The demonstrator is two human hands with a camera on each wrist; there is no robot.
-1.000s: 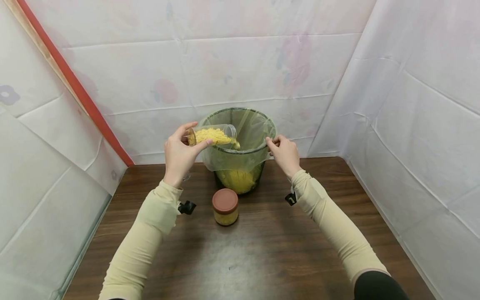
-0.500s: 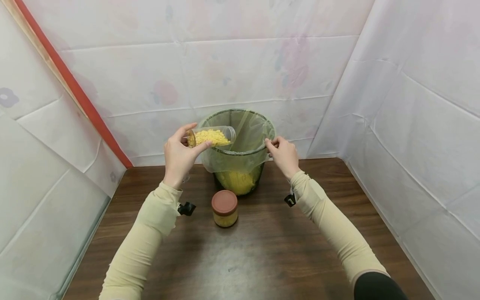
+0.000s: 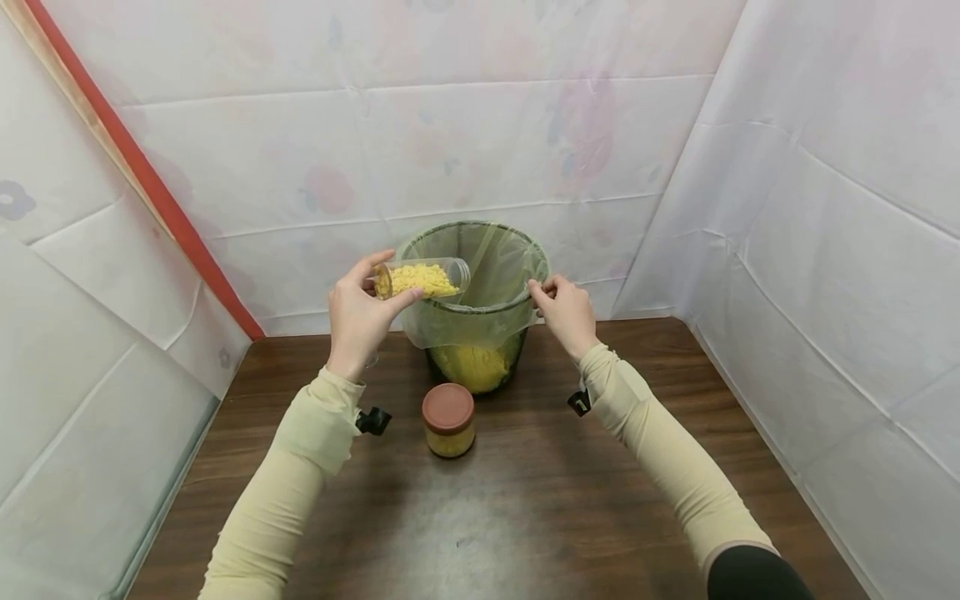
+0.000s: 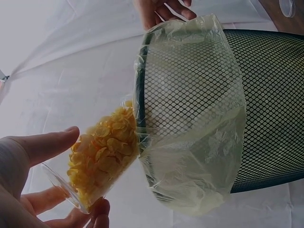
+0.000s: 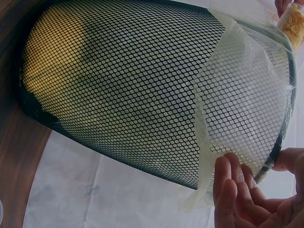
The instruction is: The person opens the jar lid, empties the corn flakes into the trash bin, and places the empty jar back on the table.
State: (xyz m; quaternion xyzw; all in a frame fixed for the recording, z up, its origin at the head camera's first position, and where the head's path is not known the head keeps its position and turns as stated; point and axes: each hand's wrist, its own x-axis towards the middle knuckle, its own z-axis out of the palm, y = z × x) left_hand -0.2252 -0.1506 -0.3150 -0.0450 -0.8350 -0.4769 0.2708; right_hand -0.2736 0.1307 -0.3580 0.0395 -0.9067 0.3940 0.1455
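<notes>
My left hand (image 3: 358,317) holds a clear jar of yellow flakes (image 3: 422,280) on its side, the open mouth above the left rim of a mesh wastebasket (image 5: 133,90). Flakes lie along the jar's lower side and, in the left wrist view, fill much of it (image 4: 104,154). A thin pale-green bin liner (image 3: 465,332) folds over the wastebasket's rim. On the right side my right hand (image 3: 567,317) pinches rim and liner between thumb and fingers (image 5: 230,171). Something yellow shows through the wastebasket's lower mesh (image 3: 474,365).
A small jar with a reddish-brown lid (image 3: 448,421) and yellow contents stands on the wooden table (image 3: 525,517) before the wastebasket. Part of a clear round object (image 4: 287,7) shows on the table. White patterned sheets (image 3: 480,142) hang around the back and sides.
One second ago flakes were spilling from the jar's mouth into the wastebasket; now none are seen falling and the jar lies a little more level. The right hand keeps its place.
</notes>
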